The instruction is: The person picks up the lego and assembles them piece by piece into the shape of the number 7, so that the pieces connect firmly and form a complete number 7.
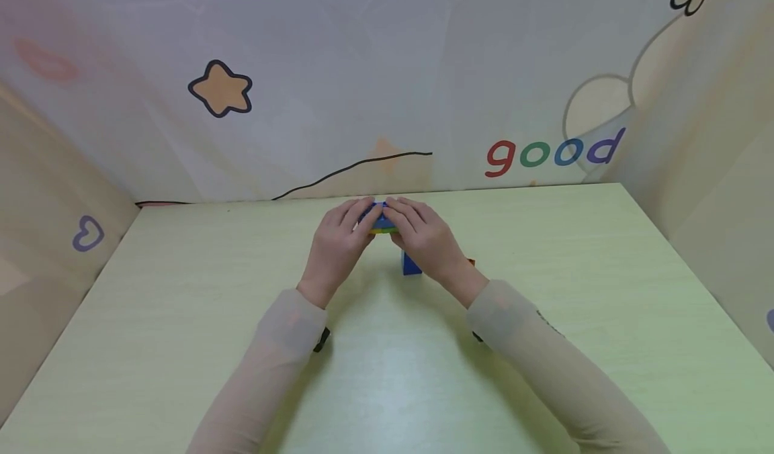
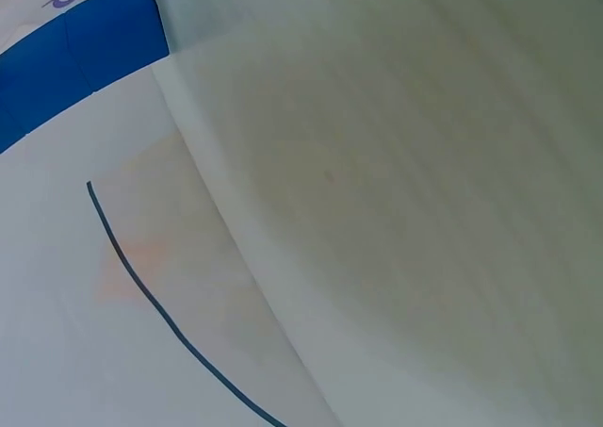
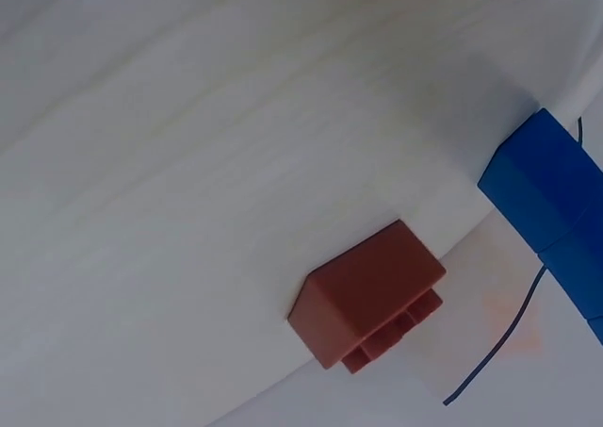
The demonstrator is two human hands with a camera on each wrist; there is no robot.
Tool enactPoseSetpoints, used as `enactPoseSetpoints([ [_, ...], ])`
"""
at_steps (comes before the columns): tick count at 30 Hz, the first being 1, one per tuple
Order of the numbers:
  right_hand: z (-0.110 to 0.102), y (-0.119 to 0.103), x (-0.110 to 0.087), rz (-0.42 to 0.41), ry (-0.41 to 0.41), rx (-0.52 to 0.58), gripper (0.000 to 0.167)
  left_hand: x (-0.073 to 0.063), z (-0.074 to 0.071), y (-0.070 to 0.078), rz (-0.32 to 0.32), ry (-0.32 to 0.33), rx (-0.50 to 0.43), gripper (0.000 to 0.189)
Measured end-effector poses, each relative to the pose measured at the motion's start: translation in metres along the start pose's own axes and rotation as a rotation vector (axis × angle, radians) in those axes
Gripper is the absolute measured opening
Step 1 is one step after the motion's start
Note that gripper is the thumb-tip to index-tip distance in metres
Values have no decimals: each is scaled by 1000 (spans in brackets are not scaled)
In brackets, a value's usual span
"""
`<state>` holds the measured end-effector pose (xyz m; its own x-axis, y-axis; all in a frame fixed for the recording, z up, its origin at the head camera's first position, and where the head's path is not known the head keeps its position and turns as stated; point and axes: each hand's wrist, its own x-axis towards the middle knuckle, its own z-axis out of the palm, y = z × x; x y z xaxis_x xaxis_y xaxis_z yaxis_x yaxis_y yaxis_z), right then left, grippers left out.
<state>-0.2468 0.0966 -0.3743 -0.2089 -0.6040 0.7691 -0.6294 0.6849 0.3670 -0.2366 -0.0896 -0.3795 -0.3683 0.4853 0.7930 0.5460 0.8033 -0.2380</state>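
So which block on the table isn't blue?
The red block: it stands by itself, lower than the blue stack near it.

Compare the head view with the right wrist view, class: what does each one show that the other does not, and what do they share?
Only the head view shows the left hand and right hand, the bricks they grip together, the outlined star, the heart and the word "good".

Only the right wrist view shows the studs on the red block.

Both share the table, the black line, the blue stack and the block, apparently just a sliver in the head view.
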Motion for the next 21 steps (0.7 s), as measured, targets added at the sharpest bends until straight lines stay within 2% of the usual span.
enactPoseSetpoints([
  [8, -2, 4, 1, -25, -30, 18, 49, 2, -1, -3, 56, 47, 52, 50],
  [21, -1, 6, 0, -40, 8, 45, 51, 3, -2, -6, 117, 98, 94, 49],
])
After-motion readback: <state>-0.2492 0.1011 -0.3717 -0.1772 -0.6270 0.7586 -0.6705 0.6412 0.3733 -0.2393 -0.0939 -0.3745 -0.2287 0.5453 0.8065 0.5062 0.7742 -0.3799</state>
